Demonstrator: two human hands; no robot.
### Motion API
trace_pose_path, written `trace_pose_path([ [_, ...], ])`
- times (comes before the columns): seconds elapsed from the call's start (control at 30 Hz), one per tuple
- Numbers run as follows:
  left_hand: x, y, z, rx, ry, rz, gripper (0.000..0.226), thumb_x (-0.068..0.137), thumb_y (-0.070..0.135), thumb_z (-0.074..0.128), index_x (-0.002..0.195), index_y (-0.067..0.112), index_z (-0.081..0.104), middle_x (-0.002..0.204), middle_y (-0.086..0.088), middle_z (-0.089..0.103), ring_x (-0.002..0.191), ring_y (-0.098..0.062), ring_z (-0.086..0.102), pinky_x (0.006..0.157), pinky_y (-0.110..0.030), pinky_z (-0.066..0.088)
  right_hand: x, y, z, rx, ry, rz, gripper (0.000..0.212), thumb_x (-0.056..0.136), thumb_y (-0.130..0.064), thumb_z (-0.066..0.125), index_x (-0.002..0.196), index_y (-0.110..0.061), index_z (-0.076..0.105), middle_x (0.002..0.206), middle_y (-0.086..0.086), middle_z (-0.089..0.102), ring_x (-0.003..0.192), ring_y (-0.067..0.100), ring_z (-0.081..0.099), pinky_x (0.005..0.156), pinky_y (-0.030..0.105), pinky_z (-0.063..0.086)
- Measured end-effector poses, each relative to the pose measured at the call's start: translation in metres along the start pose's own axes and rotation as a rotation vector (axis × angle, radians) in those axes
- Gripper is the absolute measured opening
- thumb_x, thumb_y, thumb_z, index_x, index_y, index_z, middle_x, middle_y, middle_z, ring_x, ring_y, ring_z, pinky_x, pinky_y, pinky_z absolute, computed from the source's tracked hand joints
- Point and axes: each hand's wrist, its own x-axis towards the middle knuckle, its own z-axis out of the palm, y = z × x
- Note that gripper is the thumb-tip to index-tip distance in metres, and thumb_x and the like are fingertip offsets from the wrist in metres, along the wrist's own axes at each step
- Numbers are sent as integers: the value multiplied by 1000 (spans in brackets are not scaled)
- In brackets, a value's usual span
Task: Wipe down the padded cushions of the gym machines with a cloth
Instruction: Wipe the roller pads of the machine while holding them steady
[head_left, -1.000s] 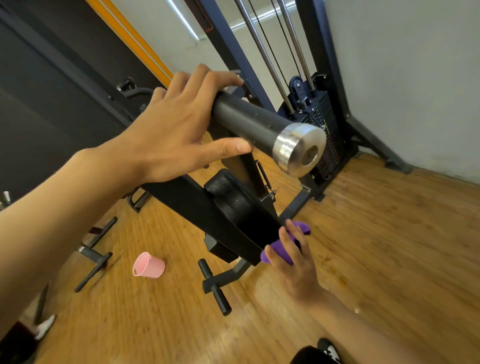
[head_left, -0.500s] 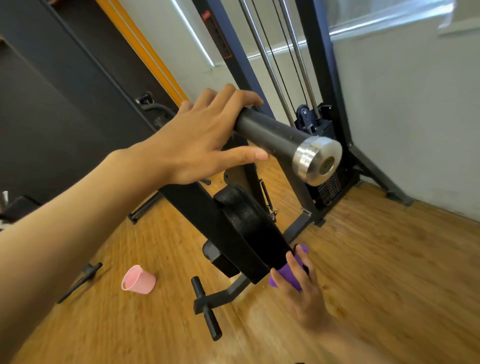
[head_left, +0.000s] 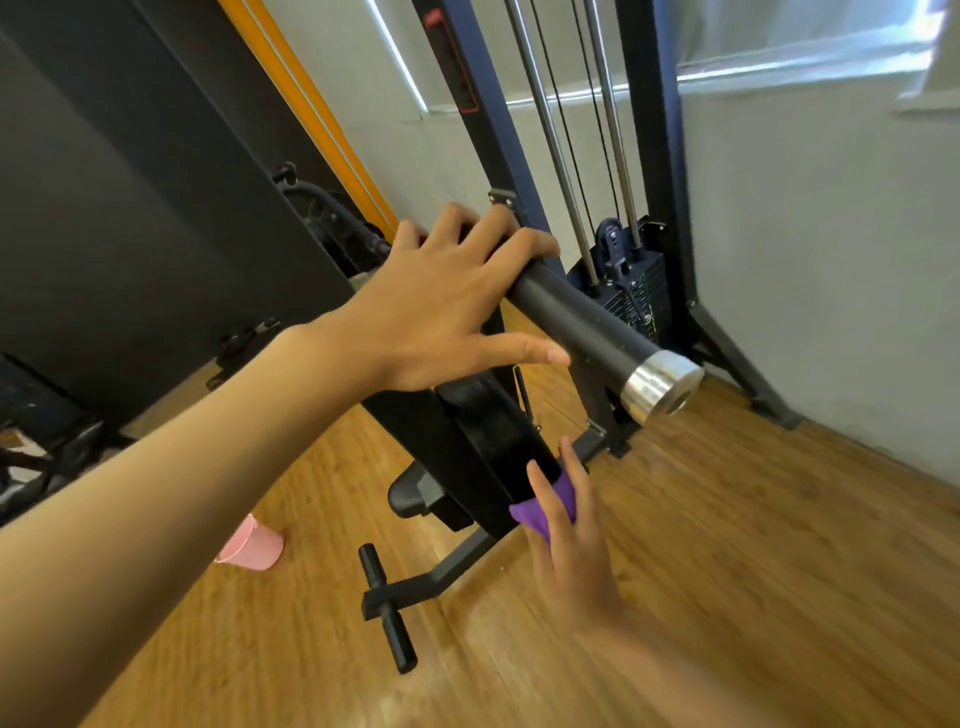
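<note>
Fingers (head_left: 524, 244): left hand (head_left: 431, 317) wraps bar (head_left: 587, 327), right hand (head_left: 571, 551) presses cloth (head_left: 527, 514) to cushion (head_left: 498, 436).

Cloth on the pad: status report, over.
Left hand grips the black bar. Right hand presses the purple cloth on the black pad, lower end. Pink cup on the floor, clear of the wipe.

A gym; cable machine weight stack (head_left: 636, 299); wooden floor (head_left: 727, 545).

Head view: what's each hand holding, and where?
Left grip curls over the black bar, far from its silver cap; right grip presses the purple cloth low on the pad.
</note>
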Motion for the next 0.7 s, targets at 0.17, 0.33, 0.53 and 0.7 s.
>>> trace_pose_path([
  [0.17, -1, 2, 4, 29, 76, 9, 92, 85, 91, 23, 150, 28, 39, 139, -3, 47, 122, -28, 44, 97, -49, 38, 58, -32, -7, 50, 100, -119, 38, 109, -28, 45, 145, -16, 44, 154, 22, 30, 149, 29, 34, 113, 34, 45],
  [0.33, -3, 3, 4, 38, 123, 33, 91, 87, 90, 24, 150, 26, 41, 136, -3, 49, 116, -28, 45, 93, -49, 41, 80, -46, -11, -73, -17, -150, 46, 103, -35, 55, 145, -15, 55, 153, 25, 35, 139, 34, 42, 106, 41, 46],
  [0.53, -2, 0, 7, 53, 126, 38, 91, 87, 90, 22, 151, 27, 39, 136, -4, 48, 119, -30, 45, 94, -51, 41, 109, -63, -18, -111, -117, -22, 29, 106, -21, 51, 133, -19, 63, 140, 12, 51, 134, 26, 46, 102, 44, 51],
  [0.7, 3, -3, 7, 71, 113, 30, 93, 86, 91, 21, 152, 27, 38, 137, -5, 48, 119, -32, 46, 95, -52, 41, 122, -57, -10, -150, -87, -39, 28, 107, -24, 49, 123, -16, 70, 131, 10, 59, 124, 23, 54, 98, 41, 52],
])
